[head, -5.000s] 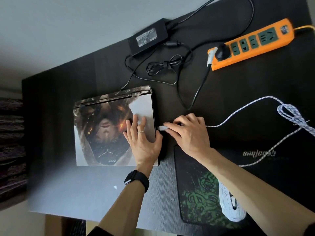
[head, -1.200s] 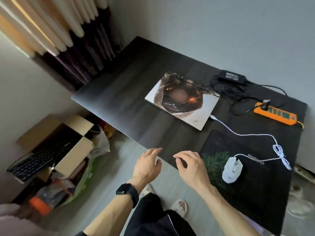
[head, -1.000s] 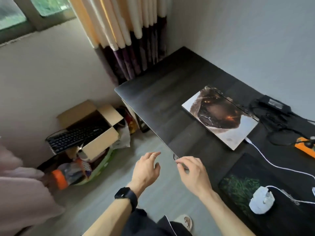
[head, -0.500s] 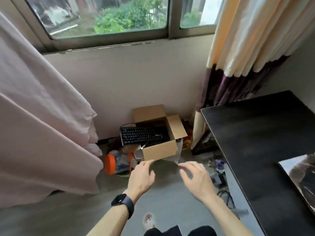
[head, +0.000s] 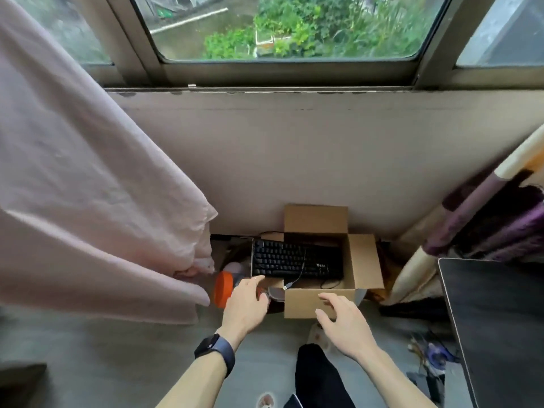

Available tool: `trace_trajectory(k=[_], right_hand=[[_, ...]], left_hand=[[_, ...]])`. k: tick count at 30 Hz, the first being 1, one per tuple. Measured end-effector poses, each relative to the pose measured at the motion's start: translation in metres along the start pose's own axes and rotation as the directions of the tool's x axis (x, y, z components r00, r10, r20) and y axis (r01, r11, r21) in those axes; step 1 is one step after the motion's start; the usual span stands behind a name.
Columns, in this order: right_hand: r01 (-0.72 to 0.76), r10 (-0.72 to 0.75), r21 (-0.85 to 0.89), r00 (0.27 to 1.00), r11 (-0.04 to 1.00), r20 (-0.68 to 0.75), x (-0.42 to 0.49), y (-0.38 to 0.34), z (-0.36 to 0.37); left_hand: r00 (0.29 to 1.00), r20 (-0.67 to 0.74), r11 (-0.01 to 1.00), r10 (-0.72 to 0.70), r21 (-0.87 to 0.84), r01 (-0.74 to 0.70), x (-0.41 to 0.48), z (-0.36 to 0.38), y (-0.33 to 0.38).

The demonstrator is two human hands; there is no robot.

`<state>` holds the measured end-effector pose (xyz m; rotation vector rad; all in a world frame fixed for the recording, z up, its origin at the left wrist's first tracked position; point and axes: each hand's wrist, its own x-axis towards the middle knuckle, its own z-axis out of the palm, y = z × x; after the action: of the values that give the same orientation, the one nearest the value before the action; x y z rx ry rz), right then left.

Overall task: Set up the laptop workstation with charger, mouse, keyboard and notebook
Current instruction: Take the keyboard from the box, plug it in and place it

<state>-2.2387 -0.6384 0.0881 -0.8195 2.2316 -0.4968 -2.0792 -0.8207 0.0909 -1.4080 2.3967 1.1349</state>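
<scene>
A black keyboard (head: 295, 262) lies across an open cardboard box (head: 363, 260) on the floor under the window, its left end sticking out past the box. Its cable with a USB plug (head: 287, 287) dangles over the box's front wall. My left hand (head: 247, 304) reaches out with relaxed fingers just below the keyboard's left end and holds nothing. My right hand (head: 343, 322) hovers open in front of the box's front wall. Only a corner of the dark desk (head: 494, 319) shows at the right. Laptop, mouse and charger are out of view.
A pink cloth (head: 88, 187) hangs at the left, down to near the box. An orange-capped container (head: 222, 290) lies left of the box. Curtains (head: 485, 228) hang at the right beside the desk. Small clutter (head: 432, 351) sits on the floor by the desk.
I have turned away from the desk toward the window. The box with the keyboard now lies straight ahead and closer, and both hands have moved forward to it.
</scene>
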Motion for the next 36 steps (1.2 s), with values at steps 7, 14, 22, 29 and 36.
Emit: trace_trajectory(k=[7, 14, 22, 29, 36], right_hand=[[-0.094, 0.101, -0.041, 0.955, 0.995, 0.277, 0.125, 0.028, 0.006], [-0.363, 0.298, 0.079, 0.855, 0.929, 0.424, 0.224, 0.054, 0.068], [-0.72, 0.55, 0.395, 0.692, 0.57, 0.468, 0.283, 0.056, 0.151], [-0.761, 0.645, 0.591, 0.597, 0.268, 0.477, 0.306, 0.047, 0.199], [-0.634, 0.688, 0.709, 0.664, 0.31, 0.293, 0.262, 0.053, 0.168]], left_hand=[[0.964, 0.039, 0.964, -0.262, -0.032, 0.263, 0.092, 0.006, -0.002], [0.893, 0.126, 0.888, -0.432, -0.113, 0.445, 0.183, 0.041, -0.033], [0.822, 0.189, 0.805, -0.537, -0.177, 0.567, 0.257, 0.072, -0.072], [0.825, 0.283, 0.766, -0.49, -0.312, 0.562, 0.289, 0.088, -0.099], [0.872, 0.289, 0.796, -0.395, -0.367, 0.482, 0.278, 0.079, -0.068]])
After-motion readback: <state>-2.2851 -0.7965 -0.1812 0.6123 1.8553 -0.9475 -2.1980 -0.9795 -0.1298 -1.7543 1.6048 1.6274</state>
